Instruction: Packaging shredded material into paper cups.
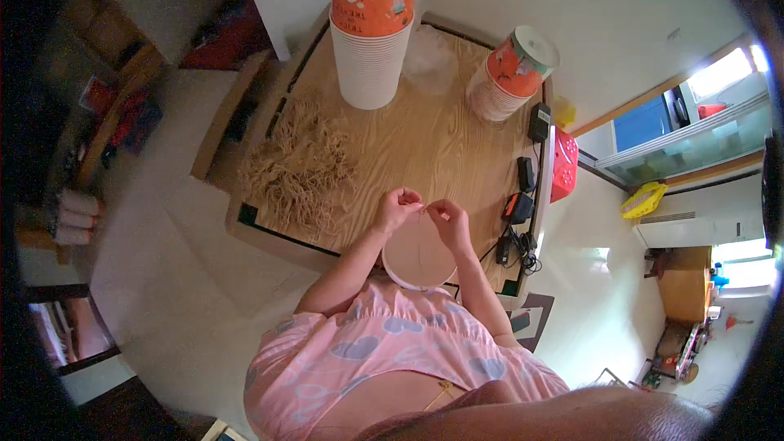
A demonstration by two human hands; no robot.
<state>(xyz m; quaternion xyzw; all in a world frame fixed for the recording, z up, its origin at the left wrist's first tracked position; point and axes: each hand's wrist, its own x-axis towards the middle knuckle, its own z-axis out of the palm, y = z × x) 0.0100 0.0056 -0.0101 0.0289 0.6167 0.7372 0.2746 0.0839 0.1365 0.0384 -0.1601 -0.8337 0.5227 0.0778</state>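
Close to my body at the table's near edge is a round paper bucket (416, 265), its pale inside facing up. Over its far rim my left hand (398, 209) and my right hand (451, 222) come almost together. Both are closed in a pinch on a thin tan cord (420, 247), which hangs down across the bucket's opening. Fingertips hide where the cord meets the rim. Left of the hands lies a tangled heap of tan cords (302, 165). A tall nested stack of orange-and-green printed paper buckets (371, 61) stands upside down farther back.
At the back right of the wooden table (433, 139) is a shorter bucket stack (513, 73), beside a clear plastic bag (429, 61). Black power adapters (518, 208) and coiled cables (529, 260) line the right edge. Past it stands a red plastic container (563, 165).
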